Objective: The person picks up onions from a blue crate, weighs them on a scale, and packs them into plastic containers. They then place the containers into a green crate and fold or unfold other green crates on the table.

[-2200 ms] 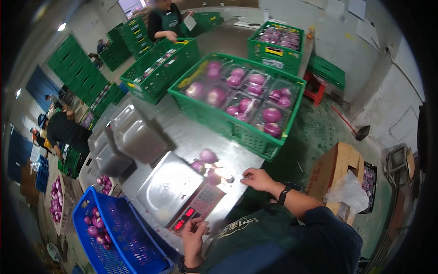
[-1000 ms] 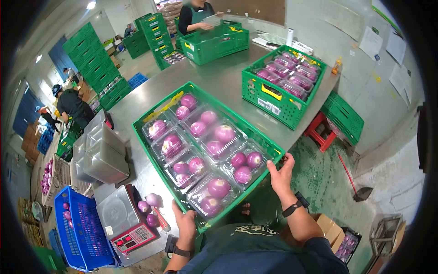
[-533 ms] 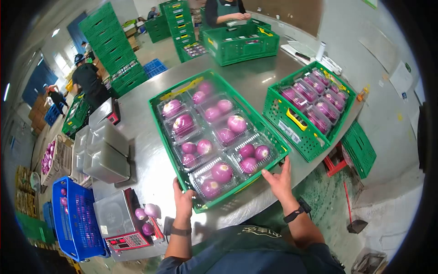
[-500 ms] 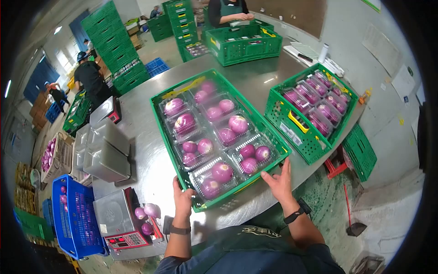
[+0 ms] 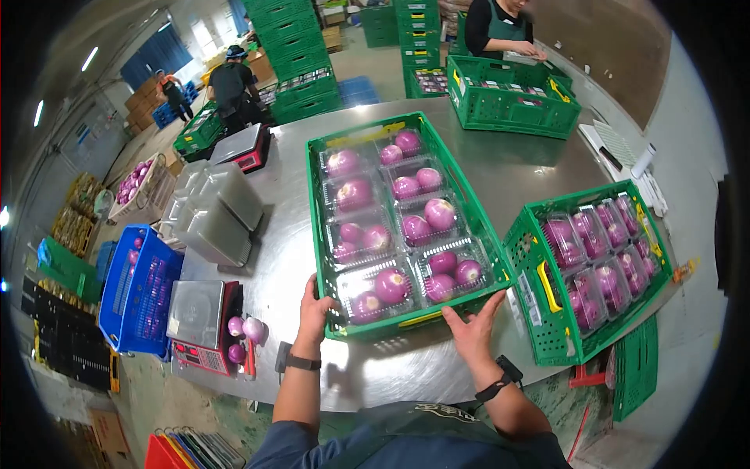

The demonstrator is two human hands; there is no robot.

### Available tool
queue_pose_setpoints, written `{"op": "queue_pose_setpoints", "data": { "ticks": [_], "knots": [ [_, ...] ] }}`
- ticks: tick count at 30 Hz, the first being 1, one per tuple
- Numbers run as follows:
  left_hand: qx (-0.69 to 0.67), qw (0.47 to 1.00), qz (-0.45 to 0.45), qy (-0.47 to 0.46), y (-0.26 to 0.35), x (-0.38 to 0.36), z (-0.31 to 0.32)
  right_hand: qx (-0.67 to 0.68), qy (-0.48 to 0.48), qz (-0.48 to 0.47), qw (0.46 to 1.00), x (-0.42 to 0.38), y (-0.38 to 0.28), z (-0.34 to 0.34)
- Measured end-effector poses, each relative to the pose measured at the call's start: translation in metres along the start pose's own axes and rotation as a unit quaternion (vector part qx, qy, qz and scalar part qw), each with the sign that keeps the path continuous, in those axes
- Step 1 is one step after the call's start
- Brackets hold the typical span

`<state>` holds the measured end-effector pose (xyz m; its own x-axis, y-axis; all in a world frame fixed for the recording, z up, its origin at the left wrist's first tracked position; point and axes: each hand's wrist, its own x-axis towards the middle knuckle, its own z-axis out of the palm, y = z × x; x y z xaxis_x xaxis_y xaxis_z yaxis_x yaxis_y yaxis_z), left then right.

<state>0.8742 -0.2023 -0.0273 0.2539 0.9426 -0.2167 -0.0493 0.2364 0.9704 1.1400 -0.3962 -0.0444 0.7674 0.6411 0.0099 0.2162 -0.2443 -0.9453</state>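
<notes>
A green crate (image 5: 414,319) with clear plastic boxes of purple onions in two columns stands in front of me on the metal table. My left hand (image 5: 316,311) grips its near left corner, thumb on the rim. At the near right corner my right hand (image 5: 473,324) holds the crate's edge, thumb and fingers spread around the corner. One clear box (image 5: 376,295) with onions lies at the near left inside the crate. The undersides of both hands' grip are partly hidden.
A second green crate (image 5: 539,313) of boxed onions stands at right. On the left are a scale (image 5: 197,314), loose onions (image 5: 253,330), grey containers (image 5: 215,227) and a blue basket (image 5: 141,289). A person (image 5: 500,31) works behind a far crate (image 5: 512,109).
My view has turned left, so the table and surroundings appear shifted right. The crate between my hands now looks more upright in view, and both hands still hold it.
</notes>
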Motion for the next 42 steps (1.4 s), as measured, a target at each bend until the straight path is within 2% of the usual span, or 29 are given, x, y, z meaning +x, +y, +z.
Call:
{"op": "queue_pose_setpoints", "data": {
  "ticks": [8, 18, 21, 22, 24, 26, 27, 28, 30, 31, 32, 33, 34, 35, 36, 39, 41, 42],
  "knots": [
    [-0.002, 0.999, 0.011, 0.044, 0.007, 0.044, 0.018, -0.064, -0.04, -0.043, 0.996, 0.071, 0.009, 0.029],
    [-0.043, 0.994, 0.05, 0.091, -0.002, 0.156, 0.04, -0.041, -0.028, -0.056, 0.997, 0.2, -0.007, 0.074],
    [-0.021, 0.986, 0.077, 0.143, -0.003, 0.192, 0.073, 0.02, -0.033, -0.061, 0.997, 0.265, -0.013, 0.08],
    [-0.015, 0.983, 0.085, 0.16, -0.004, 0.203, 0.088, 0.063, -0.043, -0.033, 0.997, 0.281, -0.016, 0.082],
    [0.045, 0.967, 0.128, 0.218, -0.031, 0.246, 0.112, 0.044, 0.006, -0.005, 0.999, 0.306, -0.002, 0.098],
    [0.071, 0.964, 0.116, 0.229, -0.039, 0.264, 0.147, 0.119, -0.029, 0.009, 0.992, 0.295, 0.027, 0.115],
    [0.083, 0.948, 0.135, 0.275, -0.014, 0.246, 0.176, 0.115, -0.05, 0.023, 0.992, 0.259, 0.006, 0.109],
    [0.085, 0.946, 0.114, 0.291, -0.01, 0.249, 0.2, 0.035, -0.055, -0.03, 0.997, 0.239, 0.025, 0.109],
    [0.193, 0.927, 0.088, 0.31, -0.017, 0.254, 0.249, 0.058, -0.091, -0.04, 0.993, 0.189, 0.035, 0.102],
    [0.244, 0.912, 0.104, 0.314, -0.02, 0.255, 0.273, 0.11, -0.117, -0.044, 0.986, 0.163, 0.031, 0.094],
    [0.259, 0.904, 0.102, 0.323, -0.021, 0.256, 0.297, 0.152, -0.156, 0.009, 0.976, 0.143, 0.039, 0.088],
    [0.267, 0.914, 0.08, 0.293, -0.02, 0.255, 0.317, 0.16, -0.151, -0.02, 0.975, 0.12, 0.06, 0.084],
    [0.276, 0.919, 0.081, 0.269, -0.023, 0.253, 0.34, 0.015, -0.183, -0.017, 0.983, 0.098, 0.046, 0.067],
    [0.285, 0.924, 0.08, 0.243, -0.027, 0.249, 0.362, -0.005, -0.248, 0.034, 0.968, 0.081, 0.034, 0.054],
    [0.293, 0.928, 0.079, 0.215, -0.029, 0.243, 0.375, 0.012, -0.263, 0.062, 0.963, 0.063, 0.025, 0.045],
    [0.179, 0.981, 0.036, -0.061, -0.01, 0.207, 0.371, 0.074, -0.272, 0.133, 0.95, 0.026, 0.044, 0.026],
    [0.188, 0.945, 0.074, -0.256, -0.021, 0.211, 0.371, 0.073, -0.255, 0.164, 0.95, 0.006, 0.064, 0.012],
    [0.189, 0.913, 0.094, -0.35, -0.025, 0.211, 0.37, 0.055, -0.255, 0.144, 0.955, 0.0, 0.064, 0.005]
  ]
}}
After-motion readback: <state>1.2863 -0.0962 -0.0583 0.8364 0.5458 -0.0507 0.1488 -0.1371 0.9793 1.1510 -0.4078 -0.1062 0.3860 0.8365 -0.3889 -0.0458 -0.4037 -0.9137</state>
